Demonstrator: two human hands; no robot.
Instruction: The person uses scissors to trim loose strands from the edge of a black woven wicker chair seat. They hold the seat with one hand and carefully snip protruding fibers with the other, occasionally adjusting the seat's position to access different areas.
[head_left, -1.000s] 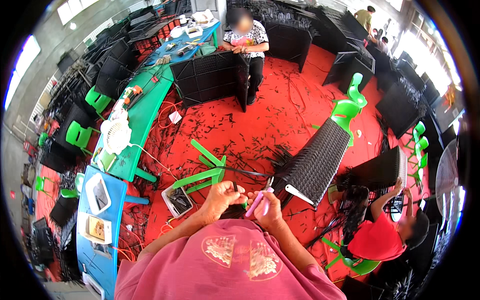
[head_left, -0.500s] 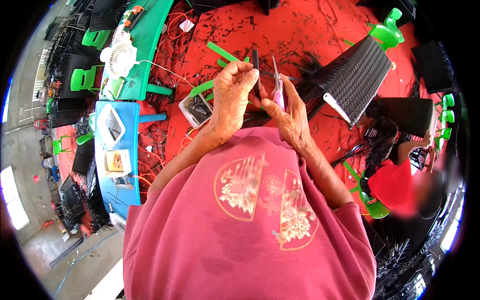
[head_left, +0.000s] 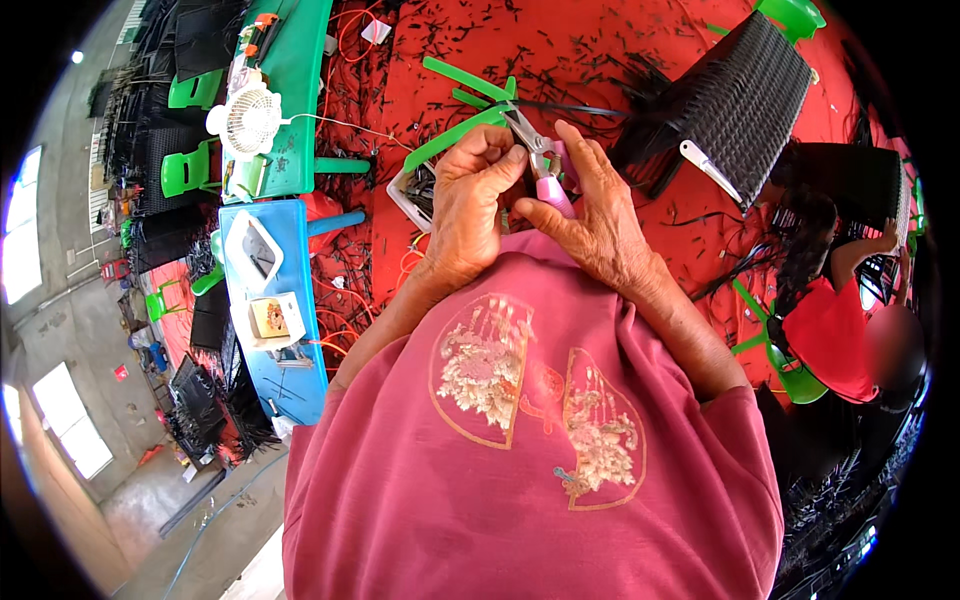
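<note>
My left hand [head_left: 475, 190] is closed, thumb pressed to the bent fingers, in front of my chest. What it grips is mostly hidden; a dark sliver shows at its fingertips. My right hand [head_left: 600, 205] is wrapped round pruning shears [head_left: 540, 145] with pink handles. Their metal blades point up and left, beside the left fingertips, and the handles are spread. Just past the blade tips, a thin black strip [head_left: 570, 106] runs right toward a black woven panel [head_left: 745, 105] with a white end piece.
A red floor [head_left: 450, 35] strewn with black scraps lies ahead. Green legs [head_left: 450, 130] and a white bin [head_left: 412, 195] are beyond my left hand. Green [head_left: 290, 130] and blue tables [head_left: 265, 385] stand left, with a white fan [head_left: 248, 120]. A person in red [head_left: 830, 340] sits at right.
The shears have tilted left, with their blades now beside my left fingertips and their handles spread wider. The short black piece that stood up from my left hand no longer shows clearly. The view has shifted.
</note>
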